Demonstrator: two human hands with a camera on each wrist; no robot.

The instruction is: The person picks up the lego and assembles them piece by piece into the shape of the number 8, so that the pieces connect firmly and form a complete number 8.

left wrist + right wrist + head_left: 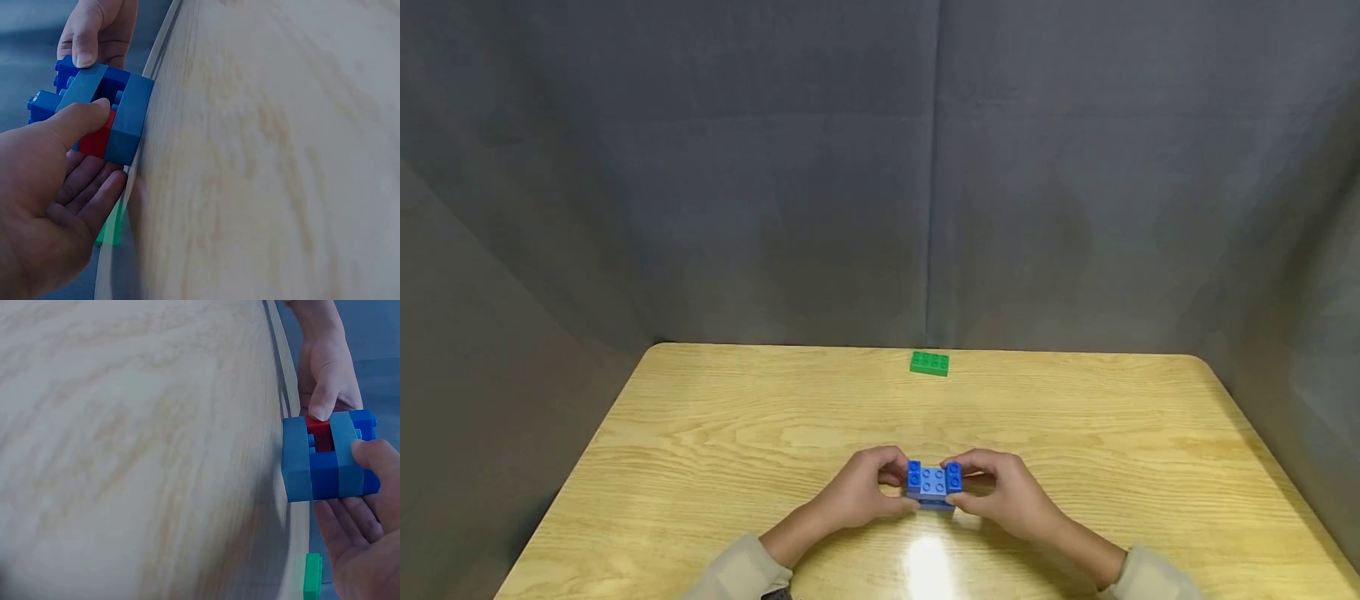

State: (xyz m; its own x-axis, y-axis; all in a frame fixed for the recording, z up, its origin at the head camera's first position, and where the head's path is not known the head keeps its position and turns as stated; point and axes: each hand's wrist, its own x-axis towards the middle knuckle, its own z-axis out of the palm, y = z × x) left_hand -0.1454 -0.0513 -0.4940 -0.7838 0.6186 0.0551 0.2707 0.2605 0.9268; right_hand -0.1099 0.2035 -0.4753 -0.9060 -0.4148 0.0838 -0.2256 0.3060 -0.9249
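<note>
A stack of toy building bricks (933,482) stands near the table's front, between the two hands. It has a light blue base brick (132,112), then a red brick (95,141) and a dark blue brick (324,476) side by side with a gap. Another light blue brick (347,469) spans these. Two dark blue bricks (954,476) sit on top, one at each end, studs up. My left hand (867,492) pinches the stack's left end, thumb on the near side. My right hand (1011,497) grips the right end likewise, its fingers partly hidden behind the bricks.
A green brick (929,363) lies by the far edge of the wooden table (737,408), beyond the stack. Dark grey curtains (820,208) hang behind the table and at both sides.
</note>
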